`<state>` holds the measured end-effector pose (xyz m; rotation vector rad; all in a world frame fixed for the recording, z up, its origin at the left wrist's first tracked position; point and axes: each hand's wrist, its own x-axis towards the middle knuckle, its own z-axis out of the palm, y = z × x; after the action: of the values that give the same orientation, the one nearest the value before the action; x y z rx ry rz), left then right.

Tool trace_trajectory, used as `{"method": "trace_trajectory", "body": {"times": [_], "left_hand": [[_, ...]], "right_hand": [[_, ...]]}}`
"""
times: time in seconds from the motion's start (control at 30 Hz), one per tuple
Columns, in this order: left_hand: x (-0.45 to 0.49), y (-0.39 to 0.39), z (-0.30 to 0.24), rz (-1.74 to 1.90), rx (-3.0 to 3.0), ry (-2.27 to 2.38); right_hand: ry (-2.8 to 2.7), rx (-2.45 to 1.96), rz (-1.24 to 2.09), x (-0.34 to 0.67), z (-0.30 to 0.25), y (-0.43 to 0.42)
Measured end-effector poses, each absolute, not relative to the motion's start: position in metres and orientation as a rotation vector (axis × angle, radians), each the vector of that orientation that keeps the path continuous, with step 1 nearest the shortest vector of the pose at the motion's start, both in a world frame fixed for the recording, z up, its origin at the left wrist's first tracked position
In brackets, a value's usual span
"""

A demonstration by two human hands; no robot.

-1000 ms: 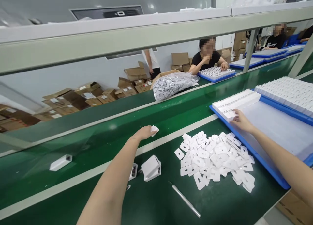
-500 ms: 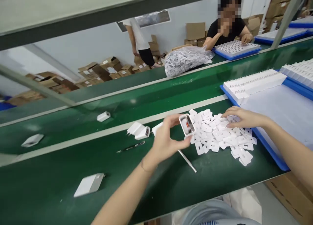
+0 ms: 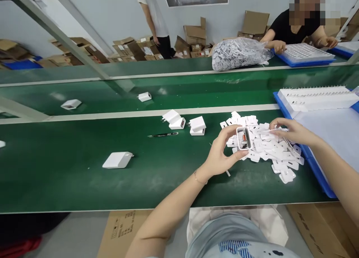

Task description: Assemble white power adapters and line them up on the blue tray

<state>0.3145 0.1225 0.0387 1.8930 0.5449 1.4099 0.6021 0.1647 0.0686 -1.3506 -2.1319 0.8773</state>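
Note:
My left hand (image 3: pixel 221 153) grips a white charger housing (image 3: pixel 243 138) with its open port end facing me, just above the green bench. My right hand (image 3: pixel 288 130) pinches a small white cover plate (image 3: pixel 273 130) over the pile of white cover plates (image 3: pixel 266 149), close to the right of the housing. Two more white housings (image 3: pixel 174 120) (image 3: pixel 197 125) lie to the left of the pile, and a flat white one (image 3: pixel 117 160) lies nearer me on the left.
Black tweezers (image 3: pixel 162 134) lie left of centre. A blue tray (image 3: pixel 322 127) with a row of white parts stands at right. More housings (image 3: pixel 144 97) ride the green conveyor (image 3: pixel 112 95). Across it a bag of parts (image 3: pixel 238 52) and another person sit.
My left hand carried the housing right and nearer, over the pile's edge. My right hand left the tray, dropped onto the pile and closed on a cover plate. The view swung left and down.

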Motion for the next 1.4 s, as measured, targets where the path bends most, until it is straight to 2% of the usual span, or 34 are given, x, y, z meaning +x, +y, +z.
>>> {"method": "trace_trajectory", "body": {"times": [0.13,0.3,0.73,0.83,0.97,1.07,1.3,1.4], "left_hand": [[0.312,0.119,0.024,1.203,1.802,0.664],[0.314,0.111,0.021,1.08,1.869,0.689],[0.321,0.112,0.017,1.243,2.018,0.623],[0.323,0.112,0.014,1.31,2.065,0.637],[0.324,0.112,0.013,1.399,2.156,0.628],[0.323,0.113,0.018,1.362,2.335,0.593],[0.319,0.111,0.032,1.291,2.547,0.491],[0.32,0.108,0.032,1.296,2.594,0.531]], "right_hand": [[-1.778,-1.086,0.949,0.577,0.076,0.149],[-1.723,-0.899,1.234,0.541,0.08,0.126],[-1.575,-0.946,1.534,0.532,0.069,0.128],[-1.653,-0.949,1.46,0.531,0.067,0.128],[-1.791,-0.928,1.112,0.531,0.062,0.127],[-1.855,-0.933,1.071,0.532,0.057,0.128],[-1.9,-0.808,1.686,0.538,0.056,0.135],[-1.845,-0.767,1.708,0.538,0.058,0.135]]}}
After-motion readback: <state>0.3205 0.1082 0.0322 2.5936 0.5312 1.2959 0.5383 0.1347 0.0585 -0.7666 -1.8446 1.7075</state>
